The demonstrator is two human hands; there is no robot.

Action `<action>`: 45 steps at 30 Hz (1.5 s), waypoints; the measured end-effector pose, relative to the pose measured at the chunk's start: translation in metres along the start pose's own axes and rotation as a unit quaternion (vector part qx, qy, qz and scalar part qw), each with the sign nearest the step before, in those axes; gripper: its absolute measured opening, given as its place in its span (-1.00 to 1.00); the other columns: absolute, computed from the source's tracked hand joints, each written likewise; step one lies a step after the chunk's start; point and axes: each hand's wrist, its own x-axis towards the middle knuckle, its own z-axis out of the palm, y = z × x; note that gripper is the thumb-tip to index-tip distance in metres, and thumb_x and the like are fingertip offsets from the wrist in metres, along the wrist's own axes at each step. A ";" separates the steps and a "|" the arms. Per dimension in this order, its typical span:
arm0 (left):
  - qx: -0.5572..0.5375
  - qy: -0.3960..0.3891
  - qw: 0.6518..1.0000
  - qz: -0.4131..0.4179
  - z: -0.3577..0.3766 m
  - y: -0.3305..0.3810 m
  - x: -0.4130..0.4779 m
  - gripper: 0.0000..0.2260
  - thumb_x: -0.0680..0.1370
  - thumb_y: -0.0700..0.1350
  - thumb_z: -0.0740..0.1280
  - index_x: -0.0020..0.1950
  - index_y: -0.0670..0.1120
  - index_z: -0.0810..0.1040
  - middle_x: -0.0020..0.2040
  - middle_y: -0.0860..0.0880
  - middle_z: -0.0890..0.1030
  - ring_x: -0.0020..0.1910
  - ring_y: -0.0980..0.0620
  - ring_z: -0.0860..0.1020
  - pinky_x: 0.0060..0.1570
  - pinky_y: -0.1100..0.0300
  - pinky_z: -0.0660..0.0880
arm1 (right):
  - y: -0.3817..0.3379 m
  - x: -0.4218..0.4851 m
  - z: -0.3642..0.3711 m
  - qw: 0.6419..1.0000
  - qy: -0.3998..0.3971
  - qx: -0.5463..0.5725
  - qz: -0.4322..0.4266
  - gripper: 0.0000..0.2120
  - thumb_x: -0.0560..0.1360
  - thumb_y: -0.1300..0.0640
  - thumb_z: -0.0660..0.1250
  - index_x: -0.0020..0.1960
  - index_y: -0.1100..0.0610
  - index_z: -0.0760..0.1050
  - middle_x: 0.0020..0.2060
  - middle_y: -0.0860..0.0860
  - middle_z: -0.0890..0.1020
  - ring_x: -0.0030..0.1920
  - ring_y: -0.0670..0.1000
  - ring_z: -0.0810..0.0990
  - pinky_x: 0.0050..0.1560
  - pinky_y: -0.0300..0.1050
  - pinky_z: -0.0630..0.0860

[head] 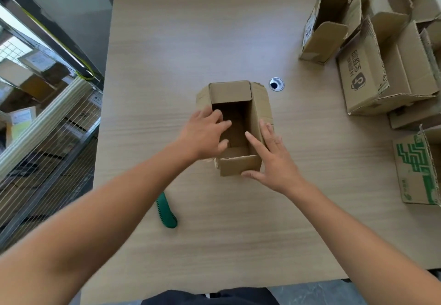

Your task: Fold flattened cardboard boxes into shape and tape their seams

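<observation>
The small cardboard box stands upright in the middle of the surface, mouth open to the ceiling, flaps up on all four sides. The left hand comes in from 8 o'clock. Its fingers are spread and relaxed over the left wall, the tips reaching into the opening, gripping nothing. The right hand is at 4 o'clock, flat with the fingers straight and apart. They lie against the right flap, and the thumb touches the corner of the near flap.

At 7 o'clock from the box, well apart from it, a green tool lies on the surface. At 2 o'clock sits a round cable hole with a metal rim.

Out at 3 o'clock is a cluster of opened boxes. A tall one has a white label too blurred to read. A wider printed box shows dark Chinese characters and a bag-shaped logo, which I can't make out for certain. Nearer me is a green-and-white box with a stepped green pattern, its small print illegible.

Off at 9 o'clock a wire rack holds cartons with unreadable paper labels.
</observation>
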 end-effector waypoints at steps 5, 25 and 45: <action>0.057 0.053 0.997 -0.003 -0.024 -0.019 0.040 -0.24 0.53 0.29 0.21 0.63 0.02 0.08 0.54 -0.05 0.25 0.56 -0.15 0.09 0.46 -0.09 0.14 | 0.005 0.013 0.004 0.998 0.057 -0.003 -0.006 -0.17 0.45 -0.30 0.41 0.62 -0.07 0.20 0.65 0.04 -0.16 0.64 0.06 -0.22 0.58 0.29 0.03; -0.611 0.066 0.754 -0.231 0.032 0.084 0.000 -0.12 0.50 -0.03 0.48 0.64 0.16 -0.02 0.62 0.16 0.09 0.57 0.18 0.11 0.56 0.05 0.12 | 0.011 -0.025 -0.003 0.977 0.126 0.047 0.164 -0.18 0.59 -0.31 0.15 0.67 0.05 -0.07 0.66 -0.04 -0.12 0.63 -0.03 -0.24 0.59 0.09 -0.28; -0.594 -0.040 0.784 -0.176 0.027 0.308 0.080 -0.33 0.60 0.27 0.20 0.62 0.17 -0.02 0.60 -0.09 0.04 0.56 -0.16 0.15 0.52 -0.13 0.13 | 0.170 -0.163 -0.090 0.939 0.130 -0.084 0.307 -0.33 0.63 -0.14 0.20 0.64 0.11 0.13 0.64 0.07 0.09 0.64 0.08 -0.04 0.62 0.08 -0.07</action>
